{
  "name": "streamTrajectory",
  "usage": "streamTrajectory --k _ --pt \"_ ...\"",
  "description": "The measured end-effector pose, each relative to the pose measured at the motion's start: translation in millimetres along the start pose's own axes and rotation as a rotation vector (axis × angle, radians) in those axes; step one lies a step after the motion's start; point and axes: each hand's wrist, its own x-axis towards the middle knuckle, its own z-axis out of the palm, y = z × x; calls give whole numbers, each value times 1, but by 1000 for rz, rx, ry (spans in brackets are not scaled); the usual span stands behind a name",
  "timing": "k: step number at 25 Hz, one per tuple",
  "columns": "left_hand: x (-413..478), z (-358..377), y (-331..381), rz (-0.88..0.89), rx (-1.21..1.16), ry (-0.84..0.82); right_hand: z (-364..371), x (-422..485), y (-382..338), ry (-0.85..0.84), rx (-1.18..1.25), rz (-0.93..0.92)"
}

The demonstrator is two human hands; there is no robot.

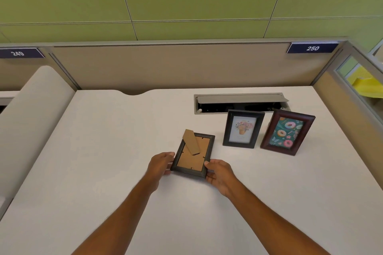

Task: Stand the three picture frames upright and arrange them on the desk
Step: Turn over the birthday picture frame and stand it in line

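Note:
A dark picture frame [192, 156] is face down with its brown cardboard back up and its cardboard stand [191, 142] swung out. My left hand [160, 163] grips its lower left edge and my right hand [219, 172] grips its lower right corner, thumb on the back. To the right, a black frame with a flower print [243, 129] stands upright on the white desk [103, 151]. Beside that, a dark red frame with a doughnut print [287, 132] also stands upright, tilted back.
An open cable tray with a grey lid [240, 102] is set into the desk behind the standing frames. Beige partition walls [165, 64] close off the back and right side. A rounded divider [35, 109] runs along the left edge.

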Motion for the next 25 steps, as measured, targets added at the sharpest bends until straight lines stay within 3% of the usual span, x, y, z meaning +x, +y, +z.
streamTrajectory --k 8,13,19,25 --pt "-6 -18 1 155 8 -86 5 -11 -25 -31 -34 -52" --pt "-12 -22 8 305 88 -300 2 -24 -41 -117 36 -18" --pt "-11 -14 19 528 227 -130 -3 -37 -56 -220 97 85" --pt "-19 -2 34 518 91 -126 -2 -38 -73 -215 44 59"
